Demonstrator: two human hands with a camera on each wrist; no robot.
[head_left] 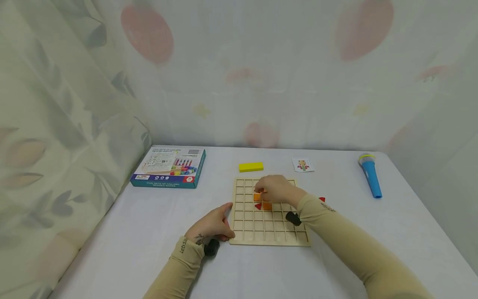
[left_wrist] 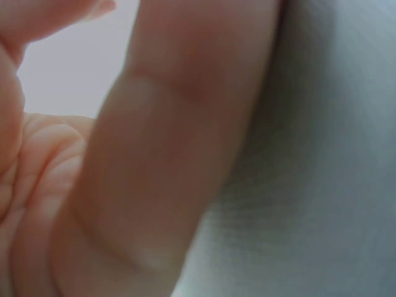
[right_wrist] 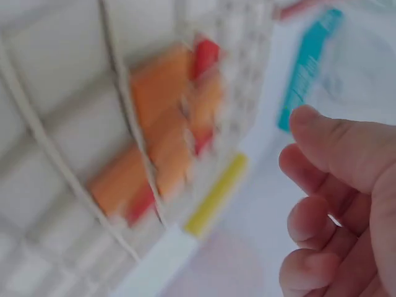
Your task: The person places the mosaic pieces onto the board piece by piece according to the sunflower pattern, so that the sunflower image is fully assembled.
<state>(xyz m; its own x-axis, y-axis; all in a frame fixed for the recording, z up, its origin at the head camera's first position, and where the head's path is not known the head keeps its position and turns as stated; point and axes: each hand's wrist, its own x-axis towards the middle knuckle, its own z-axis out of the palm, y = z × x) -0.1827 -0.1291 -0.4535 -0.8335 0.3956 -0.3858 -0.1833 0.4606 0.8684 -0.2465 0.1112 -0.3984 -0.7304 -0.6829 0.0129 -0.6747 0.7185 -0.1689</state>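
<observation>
One wooden grid board [head_left: 259,236] lies flat on the white-covered table [head_left: 123,245], in front of the person. The left hand [head_left: 212,223] rests against the board's left side, its fingers spread and relaxed, the thumb near the lower corner and the index finger higher up the edge. Over the upper middle of the grid hangs the right hand [head_left: 275,188], fingers loosely bent; from its wrist I see nothing caught between thumb and fingertips. Just below it, orange blocks [head_left: 267,206] sit in the compartments, with a red triangular piece [head_left: 258,206] beside the lowest one. Another red piece [head_left: 322,199] lies off the board's right side, partly behind the right sleeve [head_left: 336,224]. Beyond the far edge are a yellow block [head_left: 251,167] and, to its right, a small pattern card [head_left: 303,165]. A teal-edged toy box [head_left: 168,166] lies at the far left, and a blue toy microphone [head_left: 371,176] lies well apart on the right.
</observation>
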